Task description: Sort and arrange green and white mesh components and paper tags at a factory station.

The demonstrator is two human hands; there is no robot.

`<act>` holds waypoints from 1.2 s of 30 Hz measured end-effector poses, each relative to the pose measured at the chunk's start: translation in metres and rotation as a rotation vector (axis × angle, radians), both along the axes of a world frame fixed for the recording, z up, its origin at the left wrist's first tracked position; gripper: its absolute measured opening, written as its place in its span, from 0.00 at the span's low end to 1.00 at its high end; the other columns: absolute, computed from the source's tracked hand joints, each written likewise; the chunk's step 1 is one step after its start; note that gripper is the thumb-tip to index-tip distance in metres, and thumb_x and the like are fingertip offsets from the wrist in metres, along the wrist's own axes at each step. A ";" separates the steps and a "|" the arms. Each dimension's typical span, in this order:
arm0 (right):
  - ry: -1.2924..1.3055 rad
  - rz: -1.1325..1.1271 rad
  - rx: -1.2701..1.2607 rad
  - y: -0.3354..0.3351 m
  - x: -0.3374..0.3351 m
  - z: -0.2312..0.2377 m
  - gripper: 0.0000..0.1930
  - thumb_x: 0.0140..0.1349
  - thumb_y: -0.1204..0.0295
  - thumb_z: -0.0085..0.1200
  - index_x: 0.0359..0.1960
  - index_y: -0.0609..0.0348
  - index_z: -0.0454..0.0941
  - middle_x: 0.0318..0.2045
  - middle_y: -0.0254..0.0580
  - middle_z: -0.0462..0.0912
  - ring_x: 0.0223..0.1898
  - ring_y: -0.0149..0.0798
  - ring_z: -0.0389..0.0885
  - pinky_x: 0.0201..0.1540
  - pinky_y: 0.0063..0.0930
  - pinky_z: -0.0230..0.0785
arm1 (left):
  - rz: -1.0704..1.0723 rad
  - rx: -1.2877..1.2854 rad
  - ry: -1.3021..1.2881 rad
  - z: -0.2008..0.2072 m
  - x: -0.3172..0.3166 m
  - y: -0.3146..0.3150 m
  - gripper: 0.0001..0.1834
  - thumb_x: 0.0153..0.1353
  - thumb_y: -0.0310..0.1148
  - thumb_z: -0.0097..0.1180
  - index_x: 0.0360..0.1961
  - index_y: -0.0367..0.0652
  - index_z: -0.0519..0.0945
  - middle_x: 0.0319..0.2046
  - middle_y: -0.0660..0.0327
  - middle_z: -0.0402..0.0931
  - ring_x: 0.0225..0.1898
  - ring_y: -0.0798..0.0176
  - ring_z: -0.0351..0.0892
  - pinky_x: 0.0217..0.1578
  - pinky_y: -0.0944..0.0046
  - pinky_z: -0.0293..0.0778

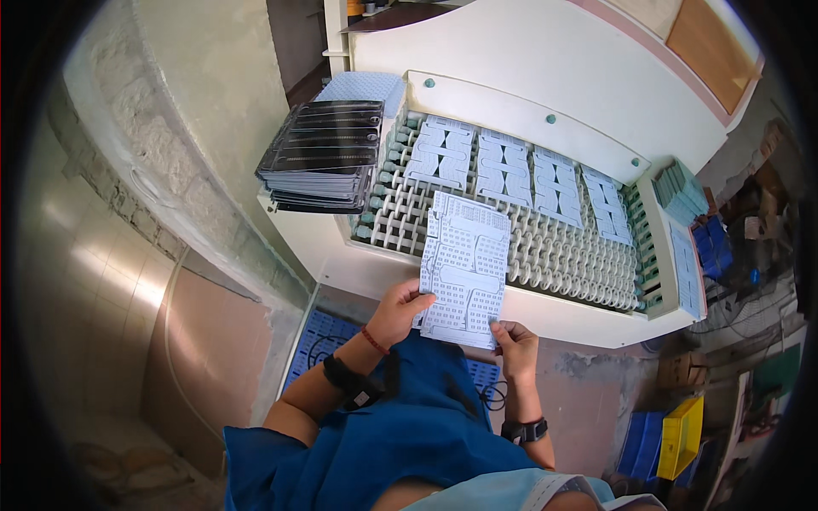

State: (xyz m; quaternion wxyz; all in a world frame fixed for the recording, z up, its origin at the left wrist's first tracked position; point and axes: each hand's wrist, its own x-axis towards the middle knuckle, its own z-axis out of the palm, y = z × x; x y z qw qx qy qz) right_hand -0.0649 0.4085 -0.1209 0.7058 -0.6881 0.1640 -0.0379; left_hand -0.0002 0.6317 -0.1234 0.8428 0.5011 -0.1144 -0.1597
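A stack of thin pale panels [467,264], printed with rows of small dark marks like circuit boards, is held up between my two hands at the near edge of a roller conveyor [545,274]. My left hand [399,312] grips its left edge, thumb lying on the top face. At the lower right corner my right hand [515,347] pinches the stack between thumb and fingers. Beyond it, several pale panels with dark hourglass-shaped cut-outs [503,167] lie in a row across the rollers.
Left of the rollers rises a pile of dark, glossy sheets [324,153], with a light-blue textured sheet [362,87] behind. A greenish stack [680,192] stands at the machine's right end. Blue [641,444] and yellow bins [680,438] sit on the floor, lower right.
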 end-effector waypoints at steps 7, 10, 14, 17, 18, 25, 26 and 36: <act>-0.038 -0.075 0.027 0.002 0.001 0.017 0.09 0.57 0.72 0.59 0.28 0.69 0.79 0.20 0.39 0.79 0.15 0.24 0.72 0.15 0.17 0.66 | 0.077 -0.035 0.058 0.011 0.007 0.010 0.13 0.59 0.23 0.52 0.45 0.30 0.75 0.39 0.58 0.78 0.38 0.69 0.77 0.41 0.69 0.73; -0.109 -0.114 0.130 -0.022 0.005 0.010 0.08 0.57 0.74 0.58 0.28 0.70 0.79 0.20 0.39 0.79 0.16 0.25 0.72 0.15 0.17 0.67 | 0.136 0.038 0.066 0.017 0.019 0.034 0.12 0.57 0.22 0.52 0.44 0.29 0.76 0.38 0.57 0.79 0.36 0.68 0.78 0.38 0.69 0.75; -0.062 -0.158 0.090 -0.051 0.014 -0.002 0.08 0.58 0.72 0.58 0.28 0.67 0.79 0.21 0.38 0.80 0.16 0.26 0.72 0.15 0.17 0.65 | 0.162 0.118 0.120 0.012 0.039 0.066 0.12 0.56 0.21 0.53 0.43 0.28 0.76 0.36 0.57 0.79 0.33 0.68 0.79 0.36 0.69 0.76; -0.029 -0.107 -0.023 -0.057 0.027 0.005 0.10 0.57 0.71 0.59 0.28 0.69 0.80 0.19 0.38 0.79 0.16 0.24 0.71 0.15 0.16 0.65 | 0.227 0.621 0.017 0.044 0.036 0.062 0.14 0.57 0.31 0.55 0.39 0.29 0.76 0.32 0.52 0.79 0.30 0.64 0.80 0.34 0.67 0.76; -0.028 -0.113 -0.024 -0.058 0.029 0.008 0.10 0.57 0.71 0.59 0.28 0.69 0.80 0.19 0.38 0.79 0.16 0.24 0.71 0.15 0.16 0.65 | 0.268 1.013 -0.011 0.061 0.031 0.059 0.17 0.57 0.37 0.57 0.38 0.30 0.75 0.30 0.50 0.79 0.28 0.61 0.80 0.34 0.65 0.76; 0.002 -0.205 -0.212 -0.106 0.013 0.014 0.09 0.56 0.72 0.59 0.25 0.66 0.80 0.15 0.31 0.74 0.13 0.20 0.63 0.13 0.16 0.53 | 0.707 1.463 -0.808 0.047 0.009 0.034 0.29 0.51 0.49 0.60 0.44 0.33 0.73 0.42 0.46 0.74 0.48 0.47 0.73 0.48 0.50 0.71; -0.030 -0.227 -0.202 -0.115 0.007 0.013 0.09 0.56 0.72 0.58 0.25 0.67 0.79 0.15 0.32 0.74 0.13 0.20 0.63 0.13 0.16 0.53 | 0.634 1.449 -0.980 0.047 0.006 0.028 0.29 0.51 0.48 0.60 0.45 0.33 0.73 0.47 0.46 0.71 0.53 0.47 0.68 0.53 0.47 0.65; -0.020 -0.329 -0.394 -0.188 0.027 0.015 0.12 0.55 0.69 0.59 0.25 0.69 0.81 0.13 0.31 0.72 0.13 0.22 0.64 0.14 0.18 0.54 | 0.165 1.231 -1.427 0.042 0.011 -0.070 0.30 0.52 0.46 0.60 0.54 0.43 0.70 0.58 0.50 0.63 0.63 0.49 0.56 0.63 0.45 0.49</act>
